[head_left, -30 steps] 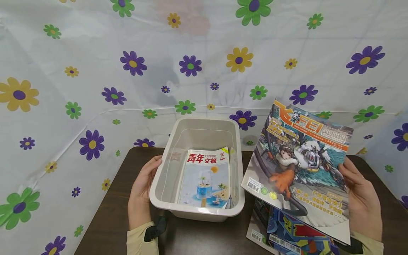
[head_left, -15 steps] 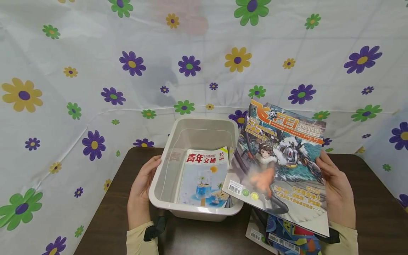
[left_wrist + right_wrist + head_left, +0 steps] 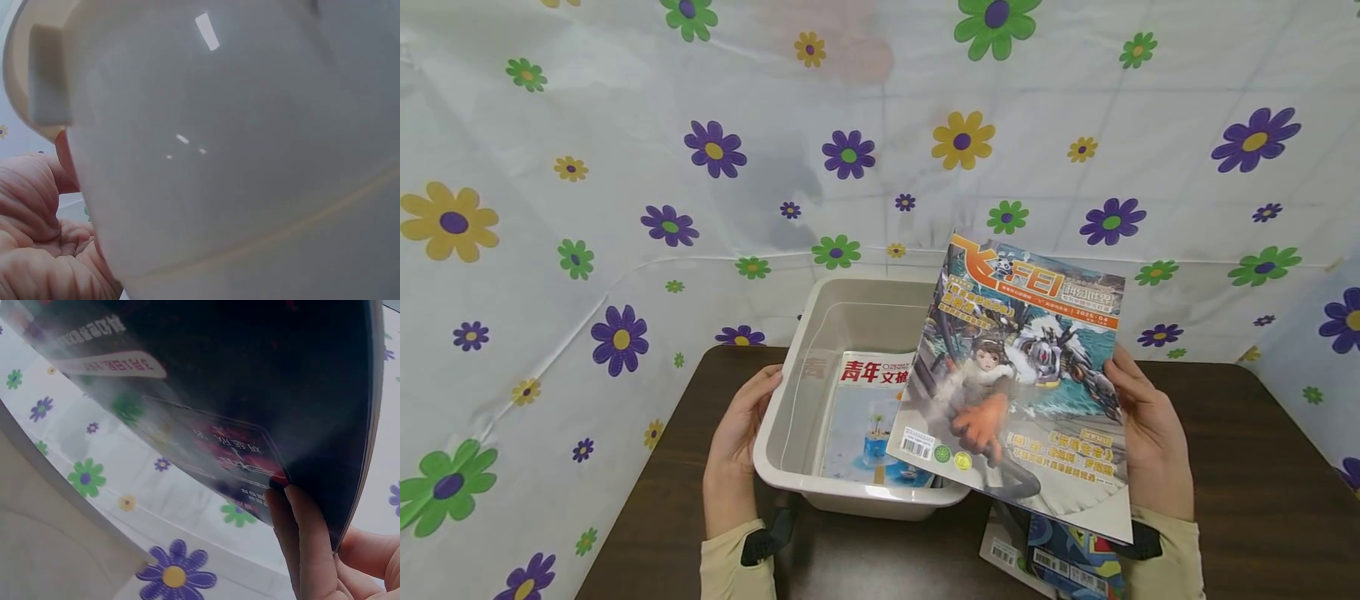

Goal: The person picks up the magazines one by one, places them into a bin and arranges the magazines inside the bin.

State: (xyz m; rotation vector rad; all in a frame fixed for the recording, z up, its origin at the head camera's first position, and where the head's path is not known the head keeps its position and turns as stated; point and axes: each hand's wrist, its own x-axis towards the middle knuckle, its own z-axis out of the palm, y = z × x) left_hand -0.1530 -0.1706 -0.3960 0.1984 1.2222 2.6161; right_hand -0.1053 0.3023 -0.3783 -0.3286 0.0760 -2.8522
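Observation:
My right hand (image 3: pixel 1157 450) pinches a magazine (image 3: pixel 1037 392) by its right edge, with its orange-titled cover facing up. In the right wrist view the fingers (image 3: pixel 309 534) lie against its dark back cover. The magazine hangs tilted over the right side of a beige plastic basin (image 3: pixel 868 493), hiding part of it. At the basin's left rim, my left hand (image 3: pixel 736 450) grips the side; in the left wrist view the palm (image 3: pixel 37 237) is creased close to the outer wall. Inside the basin lies another magazine (image 3: pixel 853 425) with a red title, partly covered.
More magazines (image 3: pixel 1075 567) lie overlapping on the dark brown table (image 3: pixel 1262 517), at the front right, partly hidden beneath the held one. A white flowered cloth (image 3: pixel 737 83) hangs behind and around the table.
My right hand has carried the magazine leftward from beside the basin to over its right side, now covering part of the magazine inside. The left hand and basin have stayed in place.

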